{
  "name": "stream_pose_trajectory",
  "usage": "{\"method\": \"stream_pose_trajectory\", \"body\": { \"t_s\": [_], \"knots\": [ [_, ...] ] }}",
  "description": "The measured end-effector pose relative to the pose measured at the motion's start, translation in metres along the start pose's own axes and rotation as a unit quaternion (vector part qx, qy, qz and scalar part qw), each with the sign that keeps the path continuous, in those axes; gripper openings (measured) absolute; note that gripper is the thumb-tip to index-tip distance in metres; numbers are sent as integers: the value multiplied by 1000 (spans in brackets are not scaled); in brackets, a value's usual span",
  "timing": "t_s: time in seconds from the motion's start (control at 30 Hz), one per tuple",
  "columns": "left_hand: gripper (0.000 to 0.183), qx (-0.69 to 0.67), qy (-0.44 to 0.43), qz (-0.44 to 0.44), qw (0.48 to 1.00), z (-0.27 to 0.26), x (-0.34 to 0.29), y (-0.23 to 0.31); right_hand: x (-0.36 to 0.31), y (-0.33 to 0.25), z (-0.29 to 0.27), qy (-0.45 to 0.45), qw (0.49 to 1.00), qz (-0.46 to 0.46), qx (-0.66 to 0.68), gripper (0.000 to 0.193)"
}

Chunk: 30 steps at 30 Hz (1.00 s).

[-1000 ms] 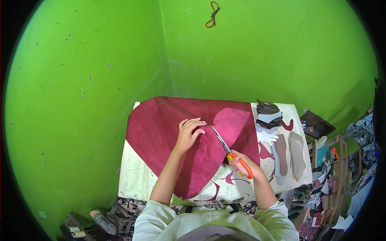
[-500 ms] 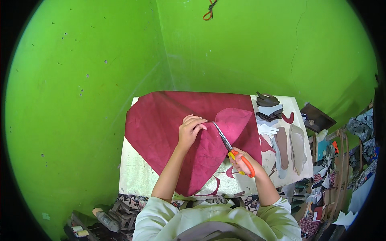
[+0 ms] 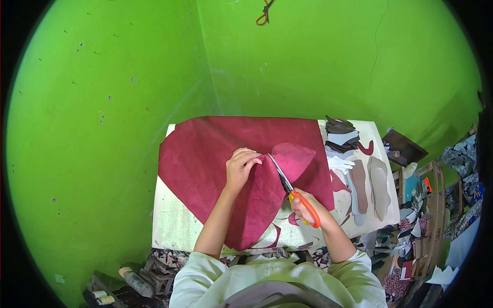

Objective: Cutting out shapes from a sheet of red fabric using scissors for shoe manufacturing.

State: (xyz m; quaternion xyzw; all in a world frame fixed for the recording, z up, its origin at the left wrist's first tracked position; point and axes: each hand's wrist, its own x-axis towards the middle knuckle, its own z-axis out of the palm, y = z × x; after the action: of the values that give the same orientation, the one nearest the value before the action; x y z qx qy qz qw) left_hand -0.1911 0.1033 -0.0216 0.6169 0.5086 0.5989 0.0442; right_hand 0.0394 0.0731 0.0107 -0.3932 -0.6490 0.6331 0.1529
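Observation:
A large sheet of dark red fabric [image 3: 205,149] covers much of the white table [image 3: 174,215], its near part folded up with a paler pink-red underside. With fingers pinched on the raised fold, my left hand [image 3: 240,167] holds the fabric near its middle. My right hand [image 3: 304,205] grips a pair of scissors [image 3: 308,209] with orange and yellow handles. The scissor blades point up and to the left, against the fabric just right of my left fingers. A pointed flap [image 3: 295,158] of the fabric lies beyond the blades.
On the table's right lie a stack of dark and light cut pieces [image 3: 341,134], brown [image 3: 359,185] and beige sole-shaped pieces [image 3: 378,187], and red scraps [image 3: 338,182]. A wooden rack [image 3: 436,205] with scraps stands at the right. Green walls [image 3: 128,102] rise behind the table.
The scissors and my right hand have shifted slightly left, with the blades further into the fabric. The flap beyond them has folded lower and smaller. My left hand keeps its hold.

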Motion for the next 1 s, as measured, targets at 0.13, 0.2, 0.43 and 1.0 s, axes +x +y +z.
{"method": "stream_pose_trajectory", "body": {
  "t_s": [0.13, 0.2, 0.43, 1.0],
  "knots": [
    [14, 27, 9, -7, 1000, -1, -4, 8, -2, 11, 0, 4, 1000, -1, 25, 18],
    [21, 64, 30, 1, 997, 2, -8, 28, -2, 21, -1, 31, 998, -35, -34, 33],
    [41, 122, -85, -72, 986, 5, -52, 61, -6, 7, 3, -6, 999, -4, 32, 72],
    [30, 88, -161, -64, 981, 5, -51, 94, -14, -3, 4, -11, 999, -5, 46, 75]
  ]
}}
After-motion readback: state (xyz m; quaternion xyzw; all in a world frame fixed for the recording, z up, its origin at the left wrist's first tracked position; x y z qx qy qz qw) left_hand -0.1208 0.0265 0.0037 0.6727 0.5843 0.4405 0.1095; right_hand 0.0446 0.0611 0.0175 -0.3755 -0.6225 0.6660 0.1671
